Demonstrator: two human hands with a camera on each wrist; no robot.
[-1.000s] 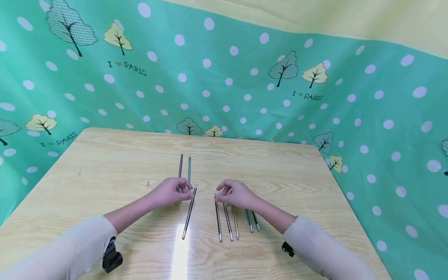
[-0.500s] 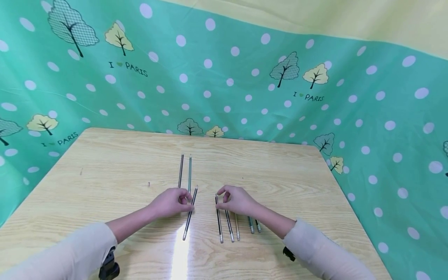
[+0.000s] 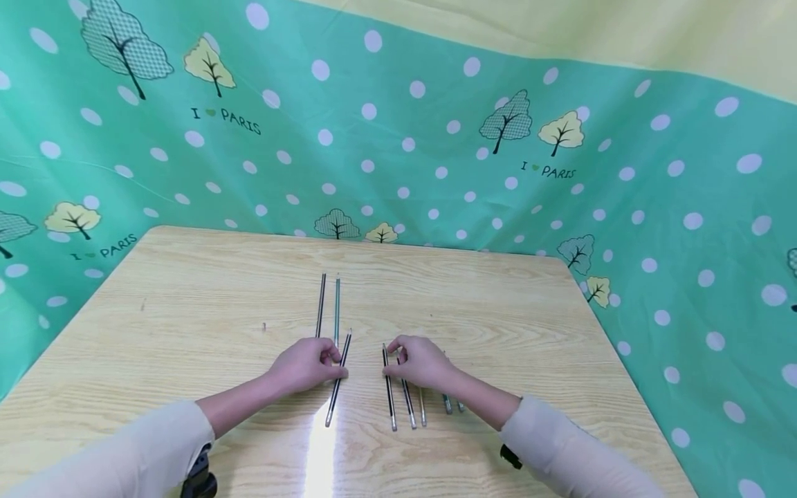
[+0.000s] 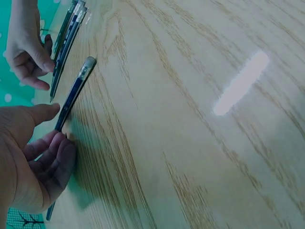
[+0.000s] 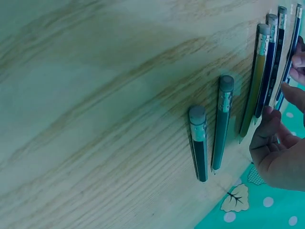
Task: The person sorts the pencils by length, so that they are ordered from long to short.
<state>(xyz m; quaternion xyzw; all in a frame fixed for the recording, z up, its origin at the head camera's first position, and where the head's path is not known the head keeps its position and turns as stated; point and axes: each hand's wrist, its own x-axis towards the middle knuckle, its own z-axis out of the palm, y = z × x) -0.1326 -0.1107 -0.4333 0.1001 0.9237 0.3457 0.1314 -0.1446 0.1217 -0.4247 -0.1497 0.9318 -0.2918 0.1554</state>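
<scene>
My left hand [image 3: 330, 363] pinches a dark pencil [image 3: 333, 398] that lies slantwise on the wooden table [image 3: 187, 311]. In the left wrist view the pencil [image 4: 78, 83] runs between the thumb and curled fingers of that hand [image 4: 55, 126]. My right hand [image 3: 396, 353] curls its thumb and forefinger about the far ends of the two leftmost pencils [image 3: 389, 398] in a row of several. The right wrist view shows that hand [image 5: 279, 107] at the pencil tips, with a tan pencil [image 5: 252, 81], a green one [image 5: 221, 124] and a dark one [image 5: 200, 152] lying apart from it.
Two more pencils, one dark [image 3: 321, 304] and one green [image 3: 337, 304], lie side by side just beyond my left hand. A green dotted cloth [image 3: 436, 152] stands behind and beside the table. The table's rounded right corner [image 3: 560, 261] is close to the cloth.
Both hands have drawn a little nearer to me along the pencils. The right hand now covers more of the row. The pencils themselves have barely shifted.
</scene>
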